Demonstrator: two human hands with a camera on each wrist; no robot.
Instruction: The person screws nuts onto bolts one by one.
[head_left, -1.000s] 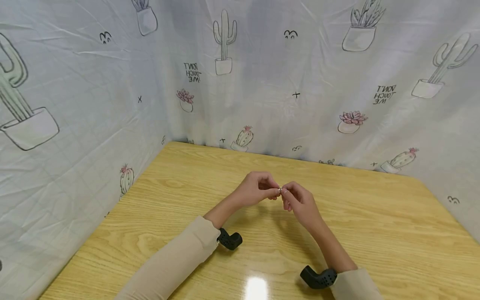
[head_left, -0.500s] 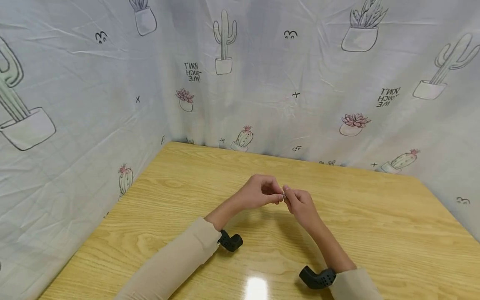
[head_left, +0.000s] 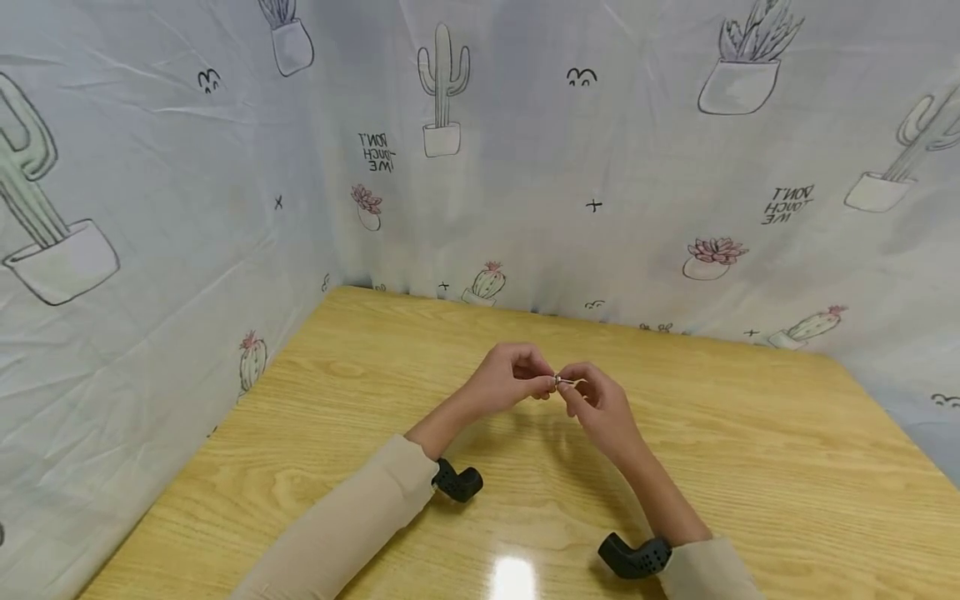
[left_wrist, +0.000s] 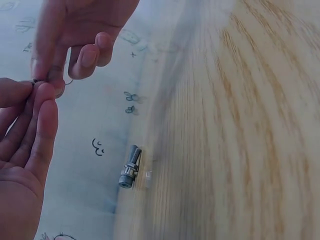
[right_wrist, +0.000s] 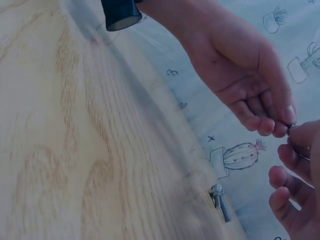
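My left hand [head_left: 512,379] pinches a small shiny metal piece [head_left: 557,382] between thumb and fingers. From the right, my right hand [head_left: 602,408] pinches the same piece, with a thin wire-like part showing inside its grip. Fingertips cover most of the piece, so its exact kind cannot be told. In the left wrist view only a dark speck of it shows between the fingertips; a thin curved line sticks out beside them. Both hands are held above the wooden table.
Bolt-like metal hardware [left_wrist: 129,170] appears near the table's edge in the left wrist view, and similar bolt hardware [right_wrist: 219,201] in the right. Neither shows in the head view. A cactus-print curtain [head_left: 525,208] hangs behind the wooden table [head_left: 375,358].
The joined hands dip slightly to the right, then return leftward. The right fingers have spread from around the metal piece, and the thin part now shows between them.
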